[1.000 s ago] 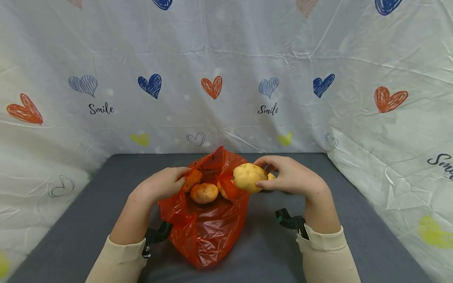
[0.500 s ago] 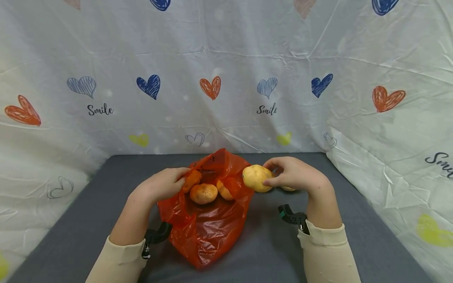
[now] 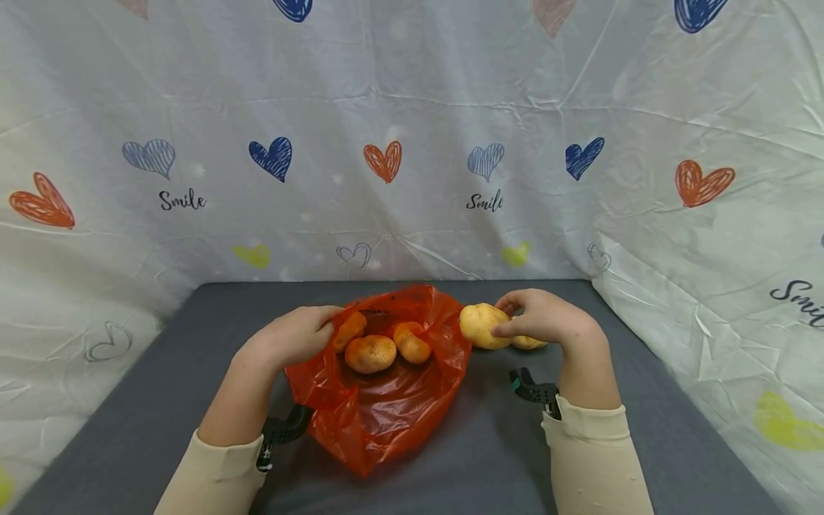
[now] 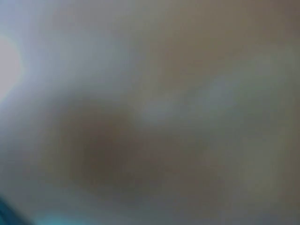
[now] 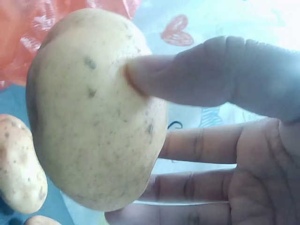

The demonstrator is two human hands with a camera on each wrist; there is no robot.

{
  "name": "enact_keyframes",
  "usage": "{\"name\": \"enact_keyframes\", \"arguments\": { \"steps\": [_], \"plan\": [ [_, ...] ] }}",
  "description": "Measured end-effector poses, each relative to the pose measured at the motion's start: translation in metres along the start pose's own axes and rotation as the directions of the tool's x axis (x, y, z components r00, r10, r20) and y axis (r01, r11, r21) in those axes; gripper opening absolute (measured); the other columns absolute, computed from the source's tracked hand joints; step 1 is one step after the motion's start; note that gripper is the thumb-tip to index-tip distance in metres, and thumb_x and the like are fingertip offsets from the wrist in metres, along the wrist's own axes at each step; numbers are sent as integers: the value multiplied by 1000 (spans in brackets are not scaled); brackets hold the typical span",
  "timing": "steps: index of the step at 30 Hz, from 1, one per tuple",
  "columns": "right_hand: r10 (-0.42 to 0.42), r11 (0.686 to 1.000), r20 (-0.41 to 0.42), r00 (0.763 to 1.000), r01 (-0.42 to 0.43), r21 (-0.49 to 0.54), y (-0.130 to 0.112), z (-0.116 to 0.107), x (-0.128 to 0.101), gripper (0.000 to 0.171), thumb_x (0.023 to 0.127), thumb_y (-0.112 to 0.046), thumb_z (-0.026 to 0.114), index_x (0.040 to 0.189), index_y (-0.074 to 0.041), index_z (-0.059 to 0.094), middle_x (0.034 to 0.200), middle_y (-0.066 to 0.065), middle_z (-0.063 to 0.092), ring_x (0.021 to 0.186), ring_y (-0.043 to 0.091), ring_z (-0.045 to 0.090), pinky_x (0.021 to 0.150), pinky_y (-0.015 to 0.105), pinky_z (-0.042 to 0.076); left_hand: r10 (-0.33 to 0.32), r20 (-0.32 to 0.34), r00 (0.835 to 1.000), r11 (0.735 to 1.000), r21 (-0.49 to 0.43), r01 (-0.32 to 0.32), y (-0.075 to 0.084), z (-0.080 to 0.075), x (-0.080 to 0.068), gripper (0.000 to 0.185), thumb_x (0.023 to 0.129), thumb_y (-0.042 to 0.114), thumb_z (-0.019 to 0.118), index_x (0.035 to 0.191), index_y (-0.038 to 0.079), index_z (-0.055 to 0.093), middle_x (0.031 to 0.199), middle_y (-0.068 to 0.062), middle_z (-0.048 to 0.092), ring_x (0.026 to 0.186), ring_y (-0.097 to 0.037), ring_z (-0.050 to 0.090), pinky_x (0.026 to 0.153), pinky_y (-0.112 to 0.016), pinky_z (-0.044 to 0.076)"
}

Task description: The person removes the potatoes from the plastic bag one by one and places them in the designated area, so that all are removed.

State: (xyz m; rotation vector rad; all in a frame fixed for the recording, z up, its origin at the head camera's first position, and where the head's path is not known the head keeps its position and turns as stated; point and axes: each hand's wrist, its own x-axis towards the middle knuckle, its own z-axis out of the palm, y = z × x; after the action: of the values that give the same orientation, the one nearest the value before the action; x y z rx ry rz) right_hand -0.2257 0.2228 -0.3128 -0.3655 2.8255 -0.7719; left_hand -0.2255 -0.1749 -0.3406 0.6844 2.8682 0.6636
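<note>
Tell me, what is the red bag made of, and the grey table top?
The red bag looks like thin plastic film: shiny, crinkled, and see-through enough that the potatoes inside glow orange. The grey table top looks like matte cloth or felt, dull with no shine, though I can't be sure.

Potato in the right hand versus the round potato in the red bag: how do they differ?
The held potato is pale yellow; the bagged potato looks orange-brown. The held potato is gripped by the right hand outside the red bag, above the grey table; the bagged potato lies untouched inside. Both are roundish, whole and unpeeled.
</note>
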Motion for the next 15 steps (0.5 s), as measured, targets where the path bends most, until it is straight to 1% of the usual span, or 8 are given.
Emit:
{"name": "enact_keyframes", "arguments": {
  "steps": [3, 6, 11, 15],
  "plan": [
    [18, 1000, 11, 1000, -18, 16, 3, -1, 1, 49, 87, -37, 80, 123, -7, 69, 110, 7, 65, 100, 25, 58, 87, 42, 49, -25, 1, 1000, 1000, 13, 25, 0, -1, 0, 45, 106, 13, 42, 148, 2, 54, 145, -19, 56, 123, -34, 57, 106, -57, 44],
    [31, 999, 6, 1000, -31, 24, 7, -2, 2, 50, 87, -37, 80, 124, -6, 69, 113, 10, 65, 102, 27, 58, 87, 43, 49, -41, 0, 999, 999, 17, 41, -1, -1, 0, 44, 106, 13, 42, 147, 3, 55, 143, -19, 57, 127, -36, 55, 107, -59, 43],
    [59, 998, -6, 998, -59, 14, 11, -4, 1, 53, 88, -38, 78, 126, -3, 66, 117, 13, 65, 105, 30, 59, 88, 47, 50, -58, -2, 998, 998, 16, 58, -3, -1, 1, 44, 106, 13, 40, 146, 4, 56, 140, -17, 60, 124, -35, 57, 105, -59, 44],
    [82, 997, 25, 996, -82, 1, 9, -1, 2, 53, 87, -34, 79, 125, -1, 66, 118, 15, 64, 104, 30, 59, 87, 47, 50, -83, 2, 997, 996, 17, 83, -4, -1, 1, 45, 106, 14, 39, 148, 3, 54, 142, -18, 58, 126, -37, 56, 106, -59, 43]
  ]
}}
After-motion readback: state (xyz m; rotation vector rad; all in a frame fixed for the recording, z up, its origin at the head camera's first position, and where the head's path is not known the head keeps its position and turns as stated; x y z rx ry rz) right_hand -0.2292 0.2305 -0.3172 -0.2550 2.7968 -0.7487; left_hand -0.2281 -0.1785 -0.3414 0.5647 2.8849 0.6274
